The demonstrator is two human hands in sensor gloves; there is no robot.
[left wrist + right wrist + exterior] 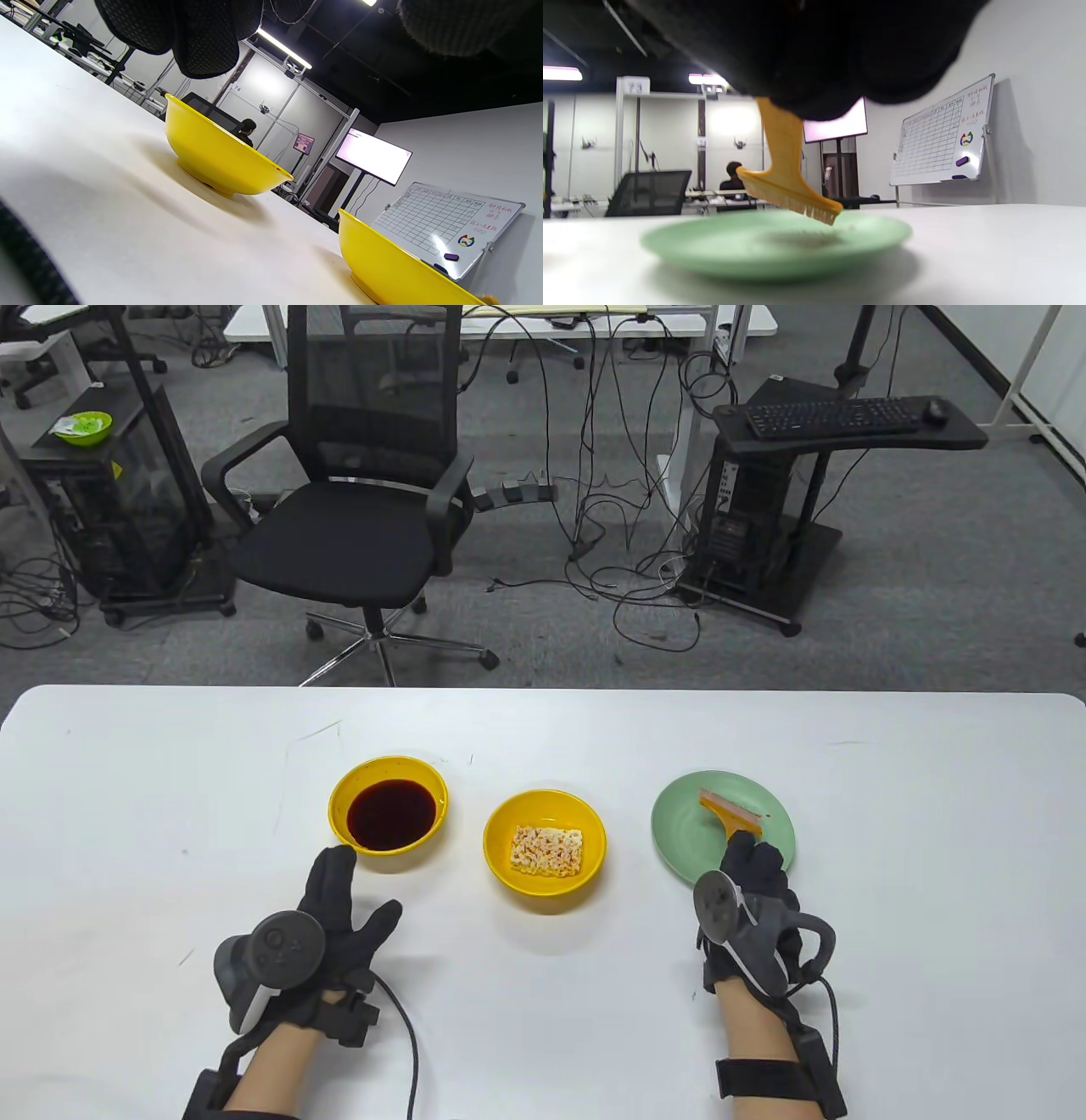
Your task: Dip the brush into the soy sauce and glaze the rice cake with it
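Note:
A yellow bowl of dark soy sauce stands left of centre; it shows from the side in the left wrist view. A second yellow bowl holds the pale rice cake. My right hand grips the handle of the orange brush and holds it a little above the green plate; in the right wrist view the brush head hangs just over the plate. My left hand is open and empty, fingers beside the soy sauce bowl's near rim.
The white table stretches to both sides and toward me. A black office chair and a keyboard stand are beyond the table's far edge.

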